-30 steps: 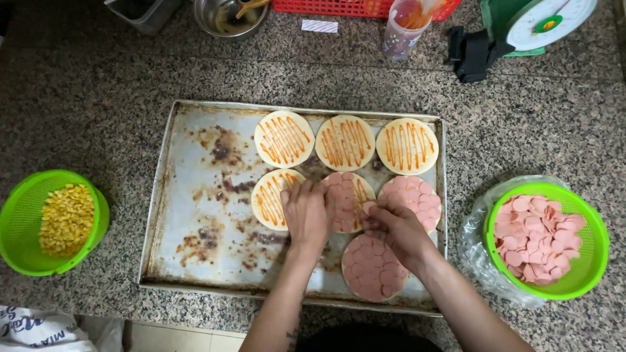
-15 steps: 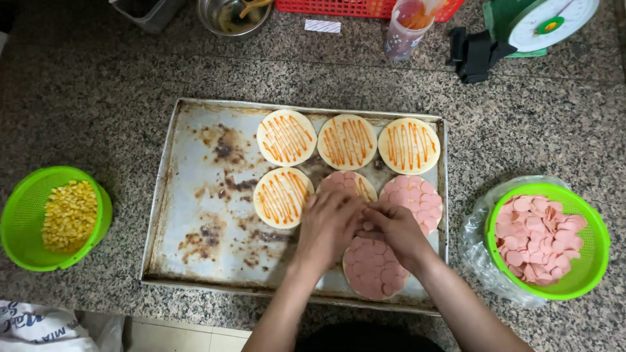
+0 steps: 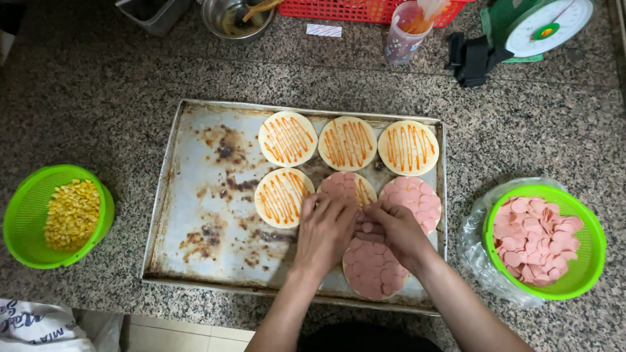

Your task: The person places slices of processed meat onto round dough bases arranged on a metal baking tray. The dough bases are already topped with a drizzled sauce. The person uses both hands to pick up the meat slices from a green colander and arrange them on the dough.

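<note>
Middle-row centre base (image 3: 344,188), partly covered with pink sausage slices, sits on the baking tray (image 3: 195,215) just ahead of both hands, round so no long axis. Left hand (image 3: 324,229) and right hand (image 3: 393,229) meet over its near edge, fingers bunched together pinching a few slices (image 3: 367,227); left hand sits slightly nearer. Green basket of slices (image 3: 544,240) lies well right.
</note>
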